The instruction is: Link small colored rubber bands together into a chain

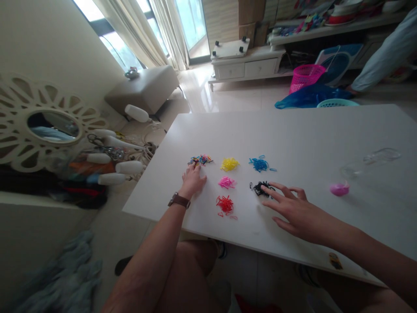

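Small rubber bands lie sorted in piles on a white table [325, 139]: a mixed-colour pile [200, 160], yellow [230, 164], blue [259, 164], pink [226, 182], black [260, 188] and red [224, 204]. My left hand [193, 180], with a brown watch on its wrist, rests just below the mixed pile, fingers bent toward it. My right hand [293, 208] lies flat with fingers spread; its fingertips touch the black pile.
A clear plastic bottle [371, 161] lies on its side at the table's right, with a pink cap [339, 188] near it. A pink basket [306, 76], blue bag and white cabinet [247, 65] stand beyond. Another person's sleeve [387, 54] shows at top right. White padded items lie on the floor at left.
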`<state>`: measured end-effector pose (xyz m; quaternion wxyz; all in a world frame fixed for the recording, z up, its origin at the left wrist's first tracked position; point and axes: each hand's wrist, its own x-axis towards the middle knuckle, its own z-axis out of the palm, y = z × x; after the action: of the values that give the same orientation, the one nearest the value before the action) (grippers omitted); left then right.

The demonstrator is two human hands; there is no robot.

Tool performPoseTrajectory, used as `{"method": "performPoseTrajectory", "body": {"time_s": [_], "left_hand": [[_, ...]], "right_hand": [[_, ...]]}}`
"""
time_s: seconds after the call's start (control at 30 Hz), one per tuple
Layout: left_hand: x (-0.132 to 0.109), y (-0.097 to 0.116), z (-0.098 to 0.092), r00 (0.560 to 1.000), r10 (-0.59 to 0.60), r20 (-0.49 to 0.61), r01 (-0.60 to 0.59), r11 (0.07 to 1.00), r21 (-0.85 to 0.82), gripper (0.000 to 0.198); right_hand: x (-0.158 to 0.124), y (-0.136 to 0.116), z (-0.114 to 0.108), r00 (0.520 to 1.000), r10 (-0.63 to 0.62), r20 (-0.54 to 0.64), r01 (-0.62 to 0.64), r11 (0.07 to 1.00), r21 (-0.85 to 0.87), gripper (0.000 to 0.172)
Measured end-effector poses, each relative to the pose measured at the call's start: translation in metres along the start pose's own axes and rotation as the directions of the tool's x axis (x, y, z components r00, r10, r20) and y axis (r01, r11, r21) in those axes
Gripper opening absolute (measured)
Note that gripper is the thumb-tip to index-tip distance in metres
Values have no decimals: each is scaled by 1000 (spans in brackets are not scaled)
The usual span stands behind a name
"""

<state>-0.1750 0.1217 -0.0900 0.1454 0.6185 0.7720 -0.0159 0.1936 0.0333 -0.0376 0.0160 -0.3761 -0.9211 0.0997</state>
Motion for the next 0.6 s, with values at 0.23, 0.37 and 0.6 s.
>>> {"method": "performPoseTrajectory", "body": {"time_s": [0.23, 0.37, 0.6], "left_hand": [[1, 0, 1, 1000, -6, -12, 6, 1000, -6, 63], [3, -1, 0, 999, -1, -39, 1, 1000, -17, 62], [2, 0, 1, 998, 5, -63, -8, 999, -52, 73]], "right_hand": [[1, -2, -3, 999, -9, 36, 10, 1000, -24, 38], [1, -3, -5, 999, -13, 52, 14, 1000, -25, 39], [2, -3, -5, 997, -10, 72, 11, 1000, -13, 39]]}}
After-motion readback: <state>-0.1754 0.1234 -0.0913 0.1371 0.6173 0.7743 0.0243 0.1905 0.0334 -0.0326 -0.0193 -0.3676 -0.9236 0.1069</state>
